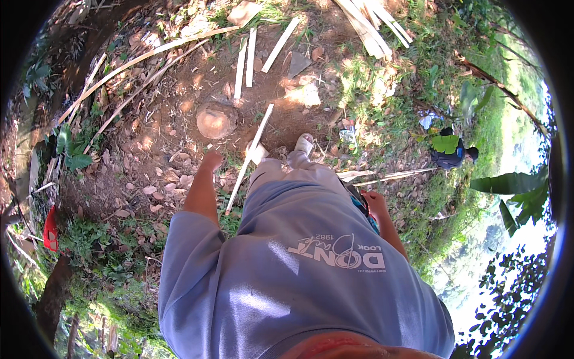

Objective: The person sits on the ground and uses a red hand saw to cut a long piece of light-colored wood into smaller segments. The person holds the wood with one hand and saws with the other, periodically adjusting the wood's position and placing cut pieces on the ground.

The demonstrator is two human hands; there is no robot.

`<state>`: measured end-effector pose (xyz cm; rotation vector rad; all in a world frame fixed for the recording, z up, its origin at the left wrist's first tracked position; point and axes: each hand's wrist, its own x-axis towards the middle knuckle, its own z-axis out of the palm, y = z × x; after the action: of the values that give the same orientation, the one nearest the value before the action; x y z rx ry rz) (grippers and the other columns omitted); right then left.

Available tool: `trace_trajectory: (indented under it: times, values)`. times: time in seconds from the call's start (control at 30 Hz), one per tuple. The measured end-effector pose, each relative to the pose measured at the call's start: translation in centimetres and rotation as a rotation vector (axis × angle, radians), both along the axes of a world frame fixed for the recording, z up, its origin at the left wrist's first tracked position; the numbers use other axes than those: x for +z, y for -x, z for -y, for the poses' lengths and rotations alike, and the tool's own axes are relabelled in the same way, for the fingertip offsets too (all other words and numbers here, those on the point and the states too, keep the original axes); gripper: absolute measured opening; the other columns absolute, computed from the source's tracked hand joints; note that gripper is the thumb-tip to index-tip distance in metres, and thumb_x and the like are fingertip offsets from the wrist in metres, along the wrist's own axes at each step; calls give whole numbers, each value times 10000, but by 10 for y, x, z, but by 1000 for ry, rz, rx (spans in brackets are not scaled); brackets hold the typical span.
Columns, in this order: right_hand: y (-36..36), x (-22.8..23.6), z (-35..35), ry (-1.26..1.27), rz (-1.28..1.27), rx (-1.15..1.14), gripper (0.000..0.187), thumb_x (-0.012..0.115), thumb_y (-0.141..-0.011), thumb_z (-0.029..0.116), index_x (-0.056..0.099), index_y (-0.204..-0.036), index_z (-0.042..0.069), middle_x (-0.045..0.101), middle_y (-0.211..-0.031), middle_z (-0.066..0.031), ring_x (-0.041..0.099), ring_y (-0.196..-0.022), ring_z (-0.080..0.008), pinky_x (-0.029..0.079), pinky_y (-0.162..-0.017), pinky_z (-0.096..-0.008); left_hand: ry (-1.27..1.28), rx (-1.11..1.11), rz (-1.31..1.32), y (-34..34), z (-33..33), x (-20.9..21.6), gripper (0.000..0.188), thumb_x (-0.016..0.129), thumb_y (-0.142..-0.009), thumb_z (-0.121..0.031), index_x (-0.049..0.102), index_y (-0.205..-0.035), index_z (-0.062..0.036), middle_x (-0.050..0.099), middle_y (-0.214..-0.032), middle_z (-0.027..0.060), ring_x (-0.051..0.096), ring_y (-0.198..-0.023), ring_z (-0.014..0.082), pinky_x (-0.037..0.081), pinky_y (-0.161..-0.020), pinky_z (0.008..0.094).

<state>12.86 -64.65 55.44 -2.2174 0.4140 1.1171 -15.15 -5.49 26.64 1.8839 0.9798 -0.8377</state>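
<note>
My left hand [211, 160] hangs low at my left side, close to a round cut tree stump [216, 121]. Its fingers look curled, and whatever they may hold is too small to tell. Between that hand and my legs a long pale wooden strip [250, 158] slants over the ground. My right hand [375, 203] is beside my right hip with fingers bent, next to a dark and teal item [365, 206] partly hidden by my shirt. What lies inside the fingers is hidden. A pale shoe [304, 142] shows at my feet.
Several pale strips [240, 69] lie ahead, with a larger pile [368, 30] at far right. Long bent poles [140, 51] cross the left side. A red object [51, 229] is at the left edge. Another person [449, 152] is on the right, near a grassy slope.
</note>
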Motion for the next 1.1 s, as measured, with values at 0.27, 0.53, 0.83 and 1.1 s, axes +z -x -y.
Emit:
trace_trajectory:
  times: [0.27,0.53,0.83,1.1]
  values:
    - [14,-14,23,-3,60,-25,213,682,-1007,189,730,-894,15,514,-610,40,422,-479,-59,288,-428,-257,211,-24,72,-34,-25,-35,454,803,-799,-255,691,-1184,-41,741,-1135,170,694,-1145,345,549,-992,474]
    - [81,-57,94,109,103,-39,163,697,-1001,161,774,-996,18,542,-621,35,452,-500,-52,338,-468,-252,138,414,-51,-84,11,69,1049,789,-834,-337,198,-1630,5,179,-1645,343,608,-1289,430,612,-929,507]
    - [114,-60,114,300,203,123,223,723,-976,258,800,-967,50,727,-748,-83,611,-587,-147,461,-559,-360,-150,-147,-16,-57,25,-3,484,632,-919,-387,758,-985,75,726,-1070,343,705,-1099,455,562,-962,520]
    - [62,-89,75,89,199,84,173,679,-1015,156,768,-956,19,588,-661,8,481,-564,-71,361,-522,-276,-169,-314,63,-55,-1,-2,454,602,-948,-374,738,-1046,48,721,-1112,320,685,-1105,479,538,-984,542]
